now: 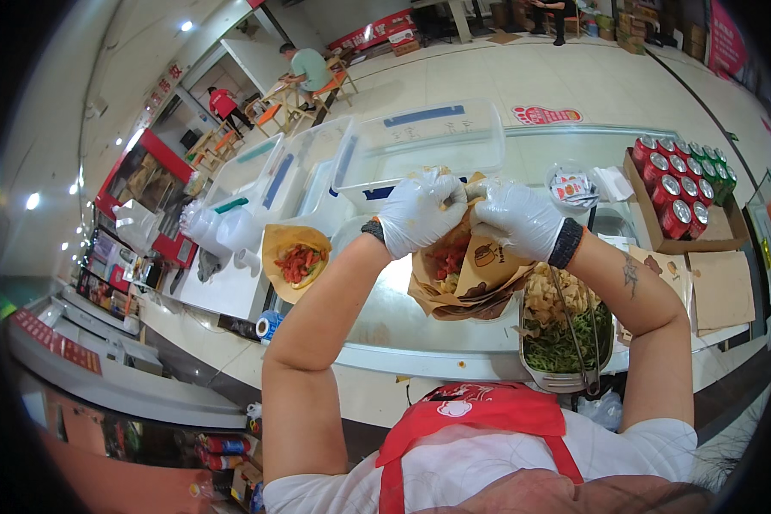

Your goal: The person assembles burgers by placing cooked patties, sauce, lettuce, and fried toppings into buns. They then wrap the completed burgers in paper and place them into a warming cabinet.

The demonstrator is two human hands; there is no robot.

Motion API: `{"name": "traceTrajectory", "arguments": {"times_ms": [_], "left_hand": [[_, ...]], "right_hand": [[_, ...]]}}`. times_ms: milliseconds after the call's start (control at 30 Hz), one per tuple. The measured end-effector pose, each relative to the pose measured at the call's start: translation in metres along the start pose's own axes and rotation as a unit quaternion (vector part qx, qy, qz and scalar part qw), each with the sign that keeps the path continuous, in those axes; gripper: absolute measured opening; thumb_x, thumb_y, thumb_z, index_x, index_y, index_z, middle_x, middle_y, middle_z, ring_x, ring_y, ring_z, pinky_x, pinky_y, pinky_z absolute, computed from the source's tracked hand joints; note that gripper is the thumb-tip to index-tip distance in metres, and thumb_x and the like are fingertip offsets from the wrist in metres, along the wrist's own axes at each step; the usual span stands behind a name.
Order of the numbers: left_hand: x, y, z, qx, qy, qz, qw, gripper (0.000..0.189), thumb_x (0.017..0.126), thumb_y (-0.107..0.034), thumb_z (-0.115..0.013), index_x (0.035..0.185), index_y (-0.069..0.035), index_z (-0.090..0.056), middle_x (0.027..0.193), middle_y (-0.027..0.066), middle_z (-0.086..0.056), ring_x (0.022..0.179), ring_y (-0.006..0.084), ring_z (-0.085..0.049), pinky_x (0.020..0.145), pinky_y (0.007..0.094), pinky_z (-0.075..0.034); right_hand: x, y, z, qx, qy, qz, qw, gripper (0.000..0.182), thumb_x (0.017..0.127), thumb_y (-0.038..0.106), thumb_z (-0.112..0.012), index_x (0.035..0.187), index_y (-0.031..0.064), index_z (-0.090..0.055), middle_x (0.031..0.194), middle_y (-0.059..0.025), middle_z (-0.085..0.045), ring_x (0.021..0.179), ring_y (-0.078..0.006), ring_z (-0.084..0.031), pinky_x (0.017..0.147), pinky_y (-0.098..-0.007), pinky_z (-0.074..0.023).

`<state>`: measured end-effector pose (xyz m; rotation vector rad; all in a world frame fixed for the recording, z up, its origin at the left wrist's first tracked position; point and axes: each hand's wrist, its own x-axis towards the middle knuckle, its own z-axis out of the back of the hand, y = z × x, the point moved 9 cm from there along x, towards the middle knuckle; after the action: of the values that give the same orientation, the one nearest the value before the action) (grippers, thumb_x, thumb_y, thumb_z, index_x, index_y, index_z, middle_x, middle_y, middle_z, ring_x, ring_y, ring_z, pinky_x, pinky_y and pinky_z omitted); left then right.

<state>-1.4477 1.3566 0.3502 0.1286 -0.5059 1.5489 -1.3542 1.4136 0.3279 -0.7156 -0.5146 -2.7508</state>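
Both my hands wear white disposable gloves over dark cuffs. My left hand (422,212) and my right hand (517,218) meet at the top of a brown printed paper wrapper (498,263), their fingers pinching its upper edge. Red-sauced filling (451,260) shows in the wrapper's opening, above some pale shreds. More sheets of brown paper lie under it. To the left of my left forearm is a second paper wrapper (273,241), open, with red pieces of filling (299,263) on a flatbread. What my fingertips press on is partly hidden.
A metal tray holds shredded greens (565,340), pale flakes (556,292) and tongs (594,347). A carton of drink cans (674,186) stands right, near a tub of sachets (573,185). Clear plastic bins (417,144) line the back. A seated person (308,67) is beyond.
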Motion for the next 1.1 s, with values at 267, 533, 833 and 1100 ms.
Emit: {"name": "traceTrajectory", "arguments": {"times_ms": [267, 533, 833, 1100], "left_hand": [[-0.035, 0.037, 0.016, -0.269, -0.058, 0.142, 0.951, 0.01, 0.092, -0.007, -0.07, 0.098, 0.0, -0.074, 0.091, 0.0063, -0.065, 0.087, 0.0158, -0.061, 0.08, 0.0299, -0.049], [-0.09, 0.05, 0.01, -0.205, -0.066, 0.146, 0.966, 0.012, 0.091, -0.006, -0.072, 0.102, -0.001, -0.073, 0.094, 0.0068, -0.065, 0.086, 0.0169, -0.062, 0.078, 0.0304, -0.05], [-0.121, 0.058, 0.013, -0.229, -0.138, 0.165, 0.949, 0.013, 0.094, -0.014, -0.072, 0.103, -0.005, -0.075, 0.093, 0.0088, -0.071, 0.082, 0.0195, -0.063, 0.074, 0.0304, -0.05], [-0.137, 0.056, 0.024, -0.239, -0.187, 0.138, 0.943, 0.017, 0.09, -0.009, -0.076, 0.107, -0.007, -0.075, 0.093, 0.0064, -0.071, 0.084, 0.0178, -0.065, 0.073, 0.0318, -0.052]], "right_hand": [[-0.01, -0.006, -0.009, -0.019, -0.083, 0.034, 0.996, 0.011, 0.084, 0.011, -0.072, 0.088, 0.0052, -0.064, 0.101, -0.0117, -0.066, 0.094, -0.0356, -0.063, 0.085, -0.0455, -0.0508], [-0.01, 0.009, -0.001, -0.037, -0.07, 0.05, 0.996, 0.009, 0.086, 0.011, -0.072, 0.088, 0.0059, -0.064, 0.102, -0.0104, -0.064, 0.096, -0.0332, -0.063, 0.087, -0.0443, -0.0508], [-0.002, 0.018, 0.024, 0.015, -0.083, 0.08, 0.993, 0.014, 0.09, 0.005, -0.069, 0.098, 0.0069, -0.058, 0.107, -0.0127, -0.062, 0.095, -0.0341, -0.063, 0.08, -0.0406, -0.0526], [0.005, 0.022, 0.054, 0.026, -0.103, 0.04, 0.994, 0.012, 0.092, 0.003, -0.067, 0.097, 0.0068, -0.058, 0.108, -0.0155, -0.062, 0.089, -0.036, -0.064, 0.078, -0.0389, -0.0524]]}}
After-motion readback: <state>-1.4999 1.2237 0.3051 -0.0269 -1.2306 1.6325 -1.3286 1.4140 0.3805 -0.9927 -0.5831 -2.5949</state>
